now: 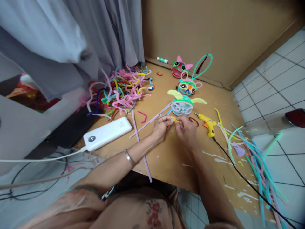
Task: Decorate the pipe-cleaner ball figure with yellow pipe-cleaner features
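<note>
Between the fingertips of both hands is a short yellow pipe cleaner. My left hand pinches its left part, and my right hand grips the other end, close by. Just beyond my fingers sits a round ornament with a clear front, lilac curls, a green band and pale yellow horn-like pieces. A yellow hot glue gun lies to the right of my right hand, nozzle pointing left. Lilac pipe cleaners lie near my left forearm. A brown curled piece is partly behind my right hand.
Two finished-looking animal heads stand behind, near a glue stick. A tangled pile of pipe cleaners lies at the left, behind a white power bank. More pipe cleaners overhang the right edge, with the glue gun's black cord crossing them.
</note>
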{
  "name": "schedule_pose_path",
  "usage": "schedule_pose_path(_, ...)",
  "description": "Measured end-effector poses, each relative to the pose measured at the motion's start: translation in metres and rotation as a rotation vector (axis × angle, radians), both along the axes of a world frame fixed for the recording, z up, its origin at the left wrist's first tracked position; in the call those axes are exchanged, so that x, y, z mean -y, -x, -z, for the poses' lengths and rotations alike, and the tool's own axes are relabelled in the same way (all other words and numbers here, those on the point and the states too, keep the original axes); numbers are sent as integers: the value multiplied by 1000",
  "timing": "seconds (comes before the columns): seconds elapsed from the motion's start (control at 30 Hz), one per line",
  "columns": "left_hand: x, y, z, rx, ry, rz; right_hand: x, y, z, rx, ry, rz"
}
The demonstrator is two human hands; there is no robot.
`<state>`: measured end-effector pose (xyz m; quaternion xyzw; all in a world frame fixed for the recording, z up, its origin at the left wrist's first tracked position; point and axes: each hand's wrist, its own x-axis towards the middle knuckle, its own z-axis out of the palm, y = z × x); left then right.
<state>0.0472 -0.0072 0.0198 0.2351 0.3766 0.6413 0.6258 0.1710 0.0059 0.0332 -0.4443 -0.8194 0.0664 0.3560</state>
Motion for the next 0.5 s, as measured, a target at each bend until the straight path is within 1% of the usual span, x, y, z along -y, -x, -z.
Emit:
schedule_pose_path(0.13, 1, -3, 1, 95, 87, -11, 6, 4, 8, 18, 2, 27)
schedule_pose_path(0.2, 1, -4, 2, 164, 118, 29, 6, 1, 13, 28, -27, 24)
schedule_pose_path(0.33, 3, -7, 5, 288, 123, 142, 3, -8, 19, 19, -85, 27)
schedule_pose_path(0.43, 5, -9, 5, 373, 156, 167, 0, -13, 20, -4, -93, -14)
schedule_pose_path(0.5, 7, -10, 5, 407, 179, 182, -3, -16, 20, -31, -68, -42)
